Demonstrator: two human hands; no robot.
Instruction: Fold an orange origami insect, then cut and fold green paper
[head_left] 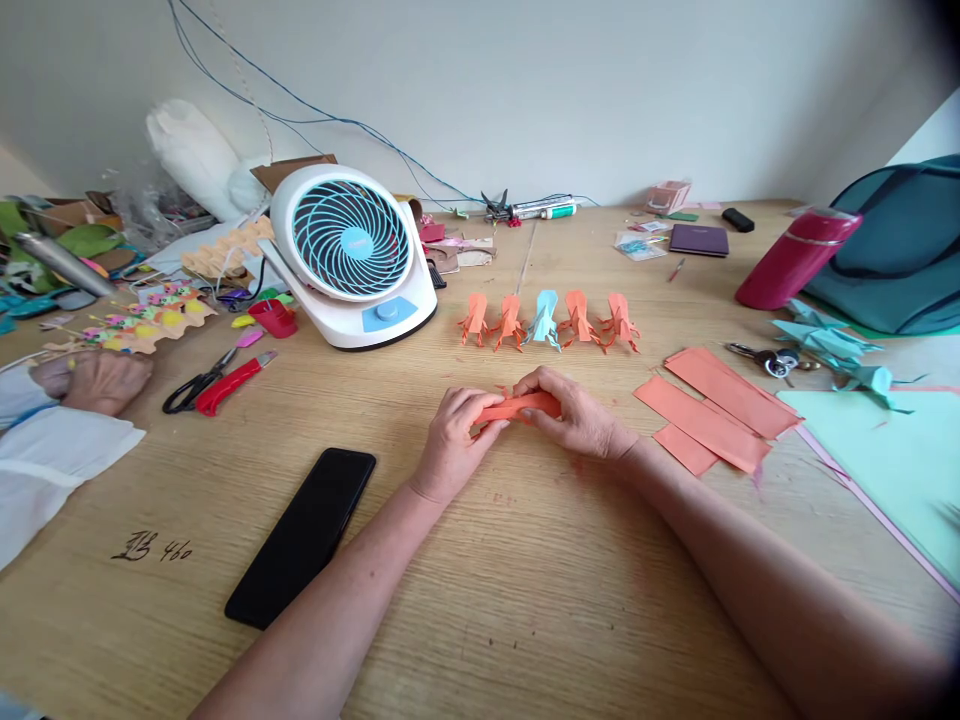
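Between both hands, over the middle of the wooden table, is a folded strip of orange paper. My left hand pinches its left end with thumb and fingers. The right end is gripped by my right hand, thumb in front and fingers curled behind. Beyond the hands stands a row of several folded paper figures, most of them orange, with a light blue one in the middle. Flat orange paper pieces lie overlapping to the right of my right hand.
A black phone lies left of my left forearm. Behind it are scissors, a red-handled cutter and a white fan. Keys, blue paper figures and a pink bottle are at right. Another person's hand rests at far left.
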